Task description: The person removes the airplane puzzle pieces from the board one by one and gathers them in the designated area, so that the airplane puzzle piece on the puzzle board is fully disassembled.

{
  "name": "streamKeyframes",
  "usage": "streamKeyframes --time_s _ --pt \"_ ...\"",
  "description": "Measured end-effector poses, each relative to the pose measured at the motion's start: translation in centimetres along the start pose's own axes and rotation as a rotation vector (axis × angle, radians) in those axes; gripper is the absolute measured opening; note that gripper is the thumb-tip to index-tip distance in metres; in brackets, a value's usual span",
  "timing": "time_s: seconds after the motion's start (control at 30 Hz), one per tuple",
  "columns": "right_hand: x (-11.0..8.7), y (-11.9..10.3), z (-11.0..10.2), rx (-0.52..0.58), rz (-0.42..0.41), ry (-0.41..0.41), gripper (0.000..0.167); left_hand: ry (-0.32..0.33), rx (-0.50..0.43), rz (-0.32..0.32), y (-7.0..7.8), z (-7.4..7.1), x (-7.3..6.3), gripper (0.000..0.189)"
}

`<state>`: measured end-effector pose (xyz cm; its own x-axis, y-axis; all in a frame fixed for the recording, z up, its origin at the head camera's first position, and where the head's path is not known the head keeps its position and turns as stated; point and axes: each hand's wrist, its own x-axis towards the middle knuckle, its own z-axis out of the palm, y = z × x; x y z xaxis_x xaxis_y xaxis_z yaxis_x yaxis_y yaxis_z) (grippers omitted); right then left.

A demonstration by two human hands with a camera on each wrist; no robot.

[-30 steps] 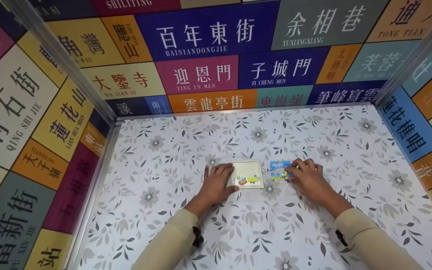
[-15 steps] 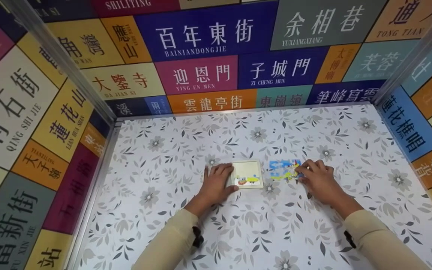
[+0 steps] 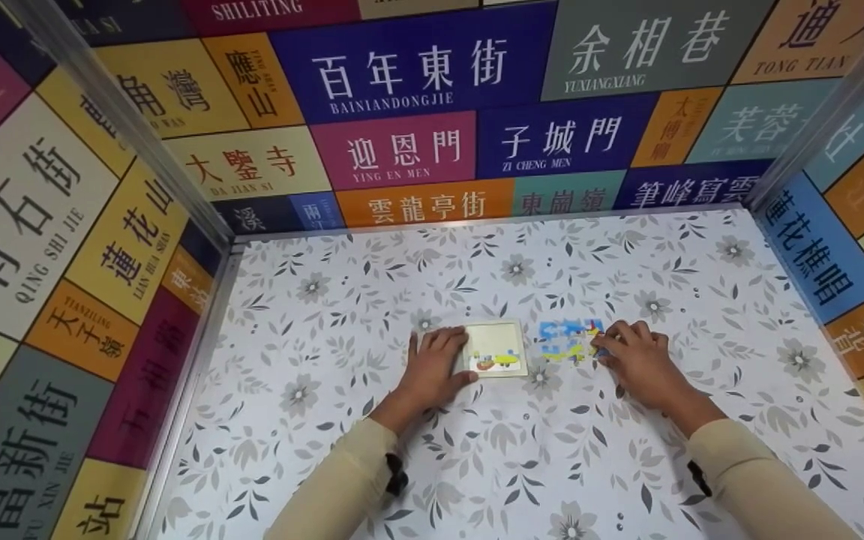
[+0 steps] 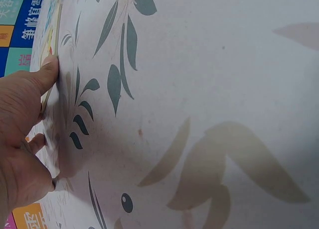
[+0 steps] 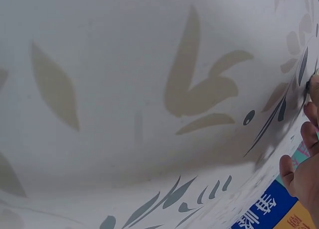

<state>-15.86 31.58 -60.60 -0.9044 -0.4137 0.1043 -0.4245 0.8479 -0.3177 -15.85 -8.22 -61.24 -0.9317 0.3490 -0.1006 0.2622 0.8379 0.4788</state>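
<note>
Flowery table [image 3: 372,285] — your left hand [image 3: 436,367] grips the board [image 3: 493,337], can't tell if your right hand [image 3: 638,364] pinches anything, but one careless bump could scatter the puzzle pieces [image 3: 574,351].

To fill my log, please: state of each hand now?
Left hand: holding the puzzle board.
Right hand: at the puzzle pieces; whether holding one cannot be told.

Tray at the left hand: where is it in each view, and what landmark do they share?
Head: just below and right of centre, the left hand on its left side; tray.
Left wrist: upper left, nearly edge-on.
Right wrist: not visible.
Shared landmark: dark blue sign; upper right, top left, bottom right respectively.
</note>
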Motion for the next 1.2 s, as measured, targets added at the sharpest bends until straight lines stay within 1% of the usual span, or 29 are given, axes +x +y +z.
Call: streamKeyframes --time_s 0.1,0.3,0.53,0.77,1.07,1.2 --pt "0.04 0.0 0.01 -0.004 -0.009 0.002 0.028 0.001 0.002 0.0 0.01 0.01 -0.01 0.071" --pt "0.17 -0.1 -0.19 0.024 -0.012 -0.003 0.028 0.002 0.003 0.003 0.04 -0.09 -0.02 0.072" --pt "0.22 -0.5 -0.55 0.025 -0.007 -0.019 0.03 -0.001 -0.023 0.016 -0.05 -0.19 -0.14 0.07" --pt "0.29 -0.5 -0.58 0.017 -0.017 0.001 0.03 -0.009 -0.016 0.016 -0.06 -0.26 -0.13 0.071" --pt "0.17 -0.16 -0.64 0.072 0.023 -0.045 0.03 -0.006 -0.008 0.017 -0.1 -0.15 -0.11 0.071" --pt "0.2 -0.2 -0.69 0.081 0.025 -0.042 0.028 -0.007 -0.007 0.012 -0.07 -0.15 -0.11 0.072"
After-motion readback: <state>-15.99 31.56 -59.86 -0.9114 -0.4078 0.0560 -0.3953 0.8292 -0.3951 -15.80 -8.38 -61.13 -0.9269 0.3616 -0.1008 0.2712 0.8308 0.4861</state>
